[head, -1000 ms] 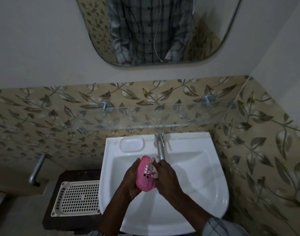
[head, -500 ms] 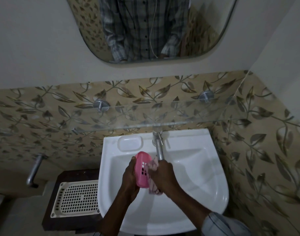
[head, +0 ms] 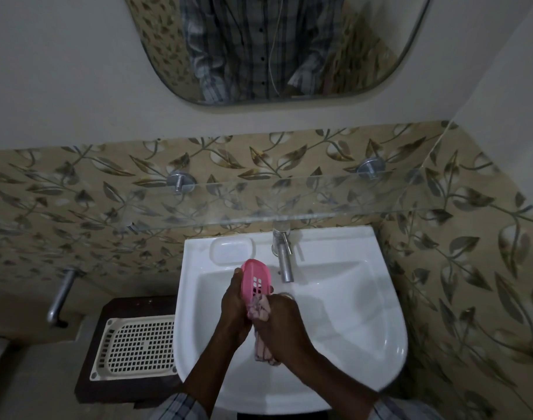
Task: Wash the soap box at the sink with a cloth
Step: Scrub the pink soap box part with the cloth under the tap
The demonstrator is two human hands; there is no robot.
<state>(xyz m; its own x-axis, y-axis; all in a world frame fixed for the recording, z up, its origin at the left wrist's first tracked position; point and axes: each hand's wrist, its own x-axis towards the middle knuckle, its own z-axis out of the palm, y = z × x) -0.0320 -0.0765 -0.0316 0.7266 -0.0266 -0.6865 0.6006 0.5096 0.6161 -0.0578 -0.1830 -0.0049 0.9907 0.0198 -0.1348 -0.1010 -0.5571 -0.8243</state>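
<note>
The left hand (head: 233,310) grips the pink soap box (head: 257,278) over the sink (head: 365,298), near its back edge. The right hand (head: 282,322) clutches the cloth (head: 260,309) against the box's lower end.

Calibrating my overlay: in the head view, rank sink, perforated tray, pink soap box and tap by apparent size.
1. sink
2. perforated tray
3. pink soap box and tap look alike; the box is partly covered, so unranked.
</note>
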